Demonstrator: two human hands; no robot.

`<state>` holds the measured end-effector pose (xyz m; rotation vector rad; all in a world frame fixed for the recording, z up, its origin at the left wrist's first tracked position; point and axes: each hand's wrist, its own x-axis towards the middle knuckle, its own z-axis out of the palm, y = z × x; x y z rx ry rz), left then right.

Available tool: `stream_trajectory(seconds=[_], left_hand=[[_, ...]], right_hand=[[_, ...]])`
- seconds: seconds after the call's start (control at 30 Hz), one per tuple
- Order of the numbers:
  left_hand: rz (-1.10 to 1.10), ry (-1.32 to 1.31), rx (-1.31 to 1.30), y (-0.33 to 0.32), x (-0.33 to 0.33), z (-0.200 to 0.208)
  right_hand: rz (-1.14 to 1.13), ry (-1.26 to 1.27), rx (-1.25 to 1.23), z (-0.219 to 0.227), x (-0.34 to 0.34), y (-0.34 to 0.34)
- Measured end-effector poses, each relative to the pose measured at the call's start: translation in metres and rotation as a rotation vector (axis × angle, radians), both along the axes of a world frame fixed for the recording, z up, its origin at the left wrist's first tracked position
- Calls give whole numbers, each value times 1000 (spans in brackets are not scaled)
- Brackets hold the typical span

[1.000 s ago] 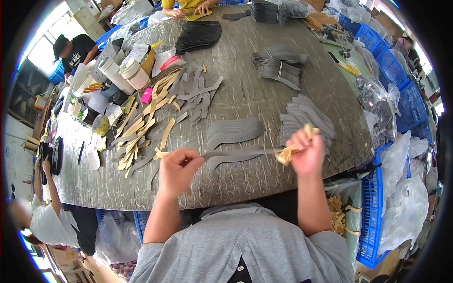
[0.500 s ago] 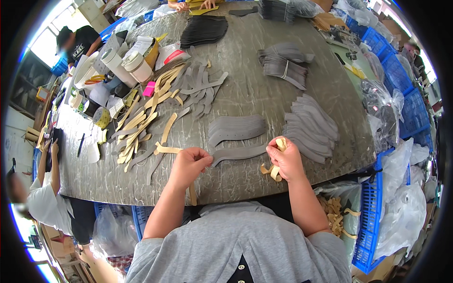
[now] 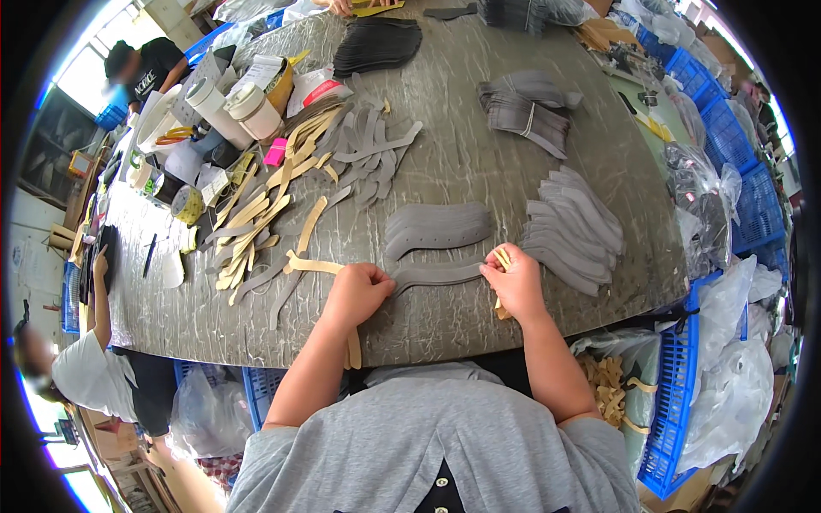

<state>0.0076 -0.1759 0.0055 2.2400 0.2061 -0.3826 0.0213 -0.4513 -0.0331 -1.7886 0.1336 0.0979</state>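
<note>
A grey curved strip (image 3: 438,274) lies nearly level between my hands. My left hand (image 3: 361,292) is closed, thumb and forefinger pinched at the strip's left end. My right hand (image 3: 516,282) has its fingertips at the right end, while crumpled tan peeled strips (image 3: 503,258) stick out of its grip above and below. Just beyond lies a neat stack of similar grey strips (image 3: 438,229). A fanned pile of grey strips (image 3: 571,231) is beside my right hand. A tan strip (image 3: 313,264) reaches toward my left hand from the left.
Loose tan and grey strips (image 3: 256,224) cover the left of the table (image 3: 479,333). Jars (image 3: 254,111) and a tape roll (image 3: 186,205) stand behind them. Tied grey bundles (image 3: 528,115) and a dark stack (image 3: 376,47) lie farther back. Blue crates (image 3: 665,410) line the right; co-workers are left and far.
My right hand has turned and lowered its fingertips onto the strip's right end, with less of the tan strips showing. My left hand stays at the left end. The view has shifted slightly.
</note>
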Motion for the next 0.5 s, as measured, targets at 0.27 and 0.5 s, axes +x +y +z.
stream_trajectory(seconds=[0.27,0.5], left_hand=[[-27,-78,10,1,-1,-6],[-39,-83,27,0,0,-6]], right_hand=[[5,-31,-35,1,1,2],[-2,9,-31,4,1,2]])
